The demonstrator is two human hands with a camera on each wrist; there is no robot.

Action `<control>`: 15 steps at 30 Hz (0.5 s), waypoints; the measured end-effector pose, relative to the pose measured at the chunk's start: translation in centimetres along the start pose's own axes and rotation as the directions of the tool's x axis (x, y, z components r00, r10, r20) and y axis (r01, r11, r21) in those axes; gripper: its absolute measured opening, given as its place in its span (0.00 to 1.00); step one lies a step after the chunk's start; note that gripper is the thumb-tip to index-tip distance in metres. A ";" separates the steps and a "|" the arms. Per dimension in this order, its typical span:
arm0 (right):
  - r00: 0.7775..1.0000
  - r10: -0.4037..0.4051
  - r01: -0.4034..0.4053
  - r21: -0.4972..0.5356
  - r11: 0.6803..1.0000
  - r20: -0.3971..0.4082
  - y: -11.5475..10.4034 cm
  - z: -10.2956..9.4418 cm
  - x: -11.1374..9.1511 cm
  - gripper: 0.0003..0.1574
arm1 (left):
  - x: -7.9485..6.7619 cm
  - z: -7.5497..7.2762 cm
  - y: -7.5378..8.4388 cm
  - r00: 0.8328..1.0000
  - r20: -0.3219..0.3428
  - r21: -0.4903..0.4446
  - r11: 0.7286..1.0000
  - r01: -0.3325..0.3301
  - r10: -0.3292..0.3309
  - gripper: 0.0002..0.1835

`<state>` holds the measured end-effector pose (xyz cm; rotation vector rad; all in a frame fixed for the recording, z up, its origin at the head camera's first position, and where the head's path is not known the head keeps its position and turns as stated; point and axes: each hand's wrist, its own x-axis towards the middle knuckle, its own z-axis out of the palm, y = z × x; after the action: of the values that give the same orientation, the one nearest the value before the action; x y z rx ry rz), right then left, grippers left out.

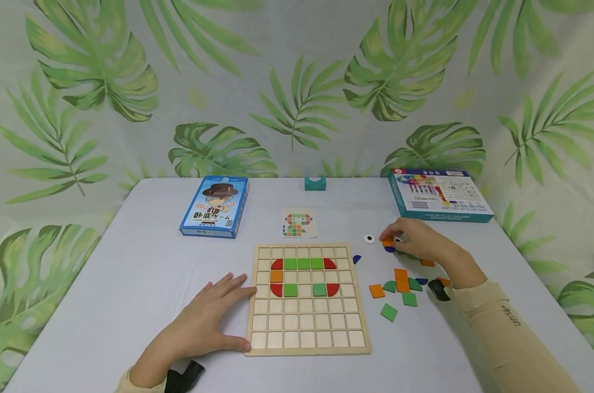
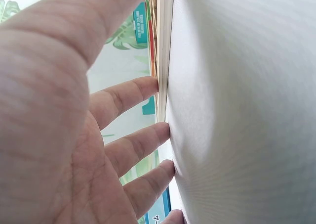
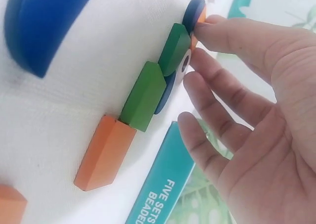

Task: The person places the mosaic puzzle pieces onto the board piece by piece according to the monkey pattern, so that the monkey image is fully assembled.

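A wooden grid board point(image 1: 309, 349) lies flat with red quarter-round, green square and orange square tiles set in its upper rows. My left hand point(image 1: 205, 314) steadies its left edge, thumb at the lower corner and fingers spread straight along the side. The left wrist view shows the fingertips point(image 2: 148, 85) right at the board's rim point(image 2: 164, 51). To the board's upper right, my right hand point(image 1: 419, 240) pinches an orange tile point(image 1: 387, 242) between thumb and fingers. A dark blue half-round tile point(image 1: 389, 249) lies against it. Green tiles point(image 3: 143, 98) lie beside the fingers in the right wrist view.
Several loose tiles point(image 1: 388, 312) are scattered right of the board. A white eye disc point(image 1: 369, 239) and a blue piece point(image 1: 357, 259) lie nearer it. Behind the board is a pattern card point(image 1: 299, 224). Further back are a blue box point(image 1: 215, 206), a teal block point(image 1: 315, 184) and another box point(image 1: 441, 195).
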<state>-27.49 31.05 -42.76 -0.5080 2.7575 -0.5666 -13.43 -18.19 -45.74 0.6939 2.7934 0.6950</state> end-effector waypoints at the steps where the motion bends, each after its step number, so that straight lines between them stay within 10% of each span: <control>1: 1.000 -0.003 0.003 -0.001 1.000 -0.003 0.0 0.0 0.0 0.15 | 0.0 0.0 0.0 1.000 0.001 -0.001 1.000 0.005 -0.005 0.55; 15: 0.999 0.040 -0.039 0.026 0.999 -0.025 0.7 -0.1 0.3 0.20 | -0.2 -0.1 -0.1 1.000 -0.012 -0.014 1.000 -0.018 0.018 0.55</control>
<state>-28.02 31.57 -43.01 -0.4423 2.7736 -0.6022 -13.36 -18.42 -45.68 0.7149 2.7939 0.7243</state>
